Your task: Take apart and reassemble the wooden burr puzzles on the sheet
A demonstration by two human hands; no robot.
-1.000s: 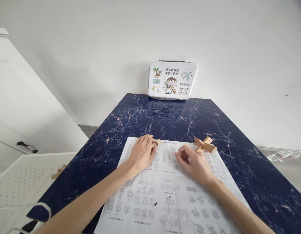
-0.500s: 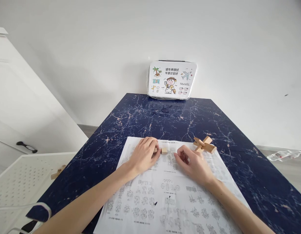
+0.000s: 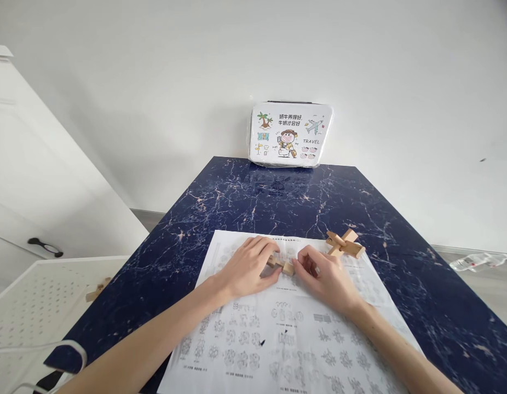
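Head view: the left hand [image 3: 247, 268] lies palm down on a printed sheet [image 3: 278, 334], its fingers closed over 1 end of a small wooden stick [image 3: 283, 265]. The stick rests low on the paper, slanting down toward the right hand [image 3: 325, 276]. That hand's curled fingertips [image 3: 303, 264] come right up to the stick's free end; whether they actually pinch it cannot be told. The 2 hands sit close together near the sheet's far edge, both forearms stretched out over the paper.

Just beyond the right hand, a wooden cross puzzle [image 3: 344, 244] stands at the sheet's far right corner, apart from the fingers. The sheet is covered in rows of small diagrams and lies on a dark blue marbled table [image 3: 278, 197]. At the table's far edge a box with cartoon pictures [image 3: 290, 134] leans against the white wall. Left of the table is a white perforated bin [image 3: 44, 284] holding another wooden piece [image 3: 98, 289]. On the floor to the right lies a clear plastic bottle [image 3: 477, 261].
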